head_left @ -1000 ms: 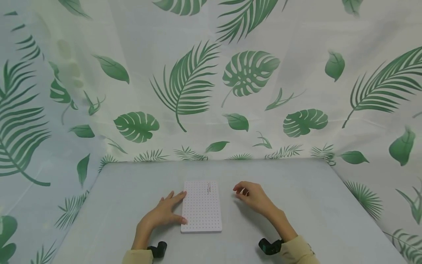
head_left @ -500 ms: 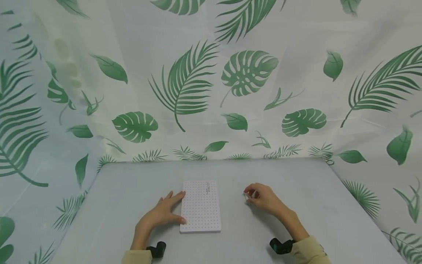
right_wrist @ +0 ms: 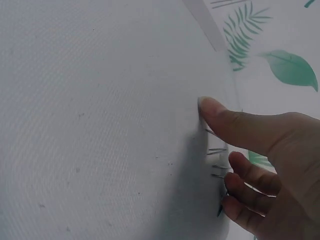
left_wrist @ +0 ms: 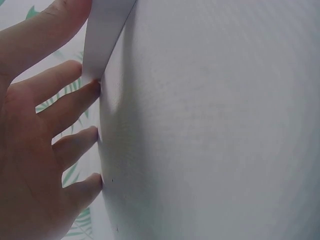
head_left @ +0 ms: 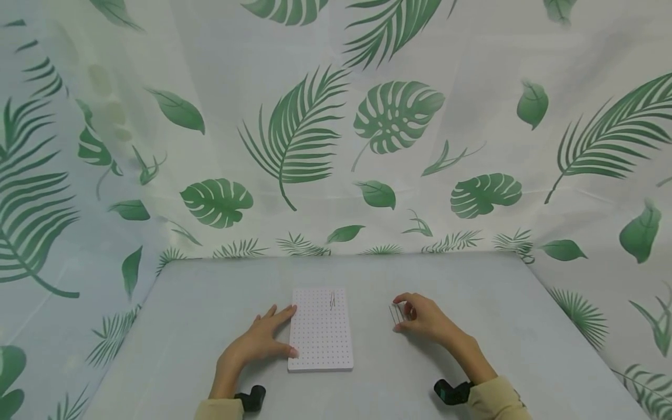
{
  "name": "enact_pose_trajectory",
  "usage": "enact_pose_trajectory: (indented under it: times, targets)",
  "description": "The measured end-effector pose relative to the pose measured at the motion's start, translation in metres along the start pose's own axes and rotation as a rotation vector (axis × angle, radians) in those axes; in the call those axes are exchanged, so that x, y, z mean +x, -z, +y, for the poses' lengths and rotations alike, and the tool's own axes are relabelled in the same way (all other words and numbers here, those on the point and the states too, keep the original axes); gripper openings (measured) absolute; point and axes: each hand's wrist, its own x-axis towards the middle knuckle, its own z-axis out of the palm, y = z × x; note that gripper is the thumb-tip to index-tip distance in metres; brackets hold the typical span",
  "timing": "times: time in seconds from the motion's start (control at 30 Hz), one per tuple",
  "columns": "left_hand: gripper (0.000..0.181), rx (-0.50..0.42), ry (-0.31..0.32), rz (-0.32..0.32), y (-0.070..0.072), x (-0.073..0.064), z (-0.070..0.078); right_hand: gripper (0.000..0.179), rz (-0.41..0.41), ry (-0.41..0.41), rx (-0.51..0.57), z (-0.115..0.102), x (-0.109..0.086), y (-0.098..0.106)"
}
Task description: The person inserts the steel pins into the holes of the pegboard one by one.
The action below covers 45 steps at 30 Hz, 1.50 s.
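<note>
Brace the board, tweeze the pins singly

The loose thin pins (right_wrist: 218, 149) lie at about three o'clock of the white perforated board (head_left: 318, 335), framed by the right hand (head_left: 427, 322). Its thumb and forefinger stand wide apart, curved about them; whether any pin is gripped, I cannot tell. Picking up such slim things well probably calls for fingertips, not palm: close thumb and forefinger near one end of a single pin, and avoid sweeping neighbours along. A low, level wrist should help the pads meet squarely.

A few upright pins (head_left: 332, 300) show at the board's one o'clock; a sleeve or knuckle could knock these. At nine o'clock, the left hand (head_left: 256, 342) spreads wide, thumb and forefinger against the board's edge: a sound brace, best light enough not to shove it across the table (head_left: 210, 315). Leaf-printed cloth (head_left: 315, 221) hangs at twelve.
</note>
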Motion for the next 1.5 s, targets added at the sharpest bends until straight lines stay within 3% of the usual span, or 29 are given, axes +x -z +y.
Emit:
enact_pose_trajectory:
  times: [0.47,0.8,0.97,1.23,1.5]
  targets:
    - [0.099,0.002,-0.003,-0.001,-0.0009,0.0016,-0.0024,0.057,-0.039,-0.015,0.002,0.0036,0.0028,0.0003]
    - [0.099,0.014,-0.028,0.001,-0.0017,0.0016,-0.0026,0.047,-0.043,0.013,0.047,0.0077,0.0022,0.0002]
    - [0.099,0.015,-0.033,0.000,-0.0012,0.0010,-0.0020,0.044,0.027,0.026,0.050,0.0087,-0.0006,-0.0026]
    - [0.099,0.008,-0.021,0.000,-0.0005,-0.0001,0.0005,0.019,0.249,0.000,0.017,0.0089,-0.0050,-0.0062]
    - [0.099,0.010,-0.010,0.001,0.0004,-0.0008,0.0029,0.014,0.279,-0.026,0.071,0.0039,-0.0067,-0.0027]
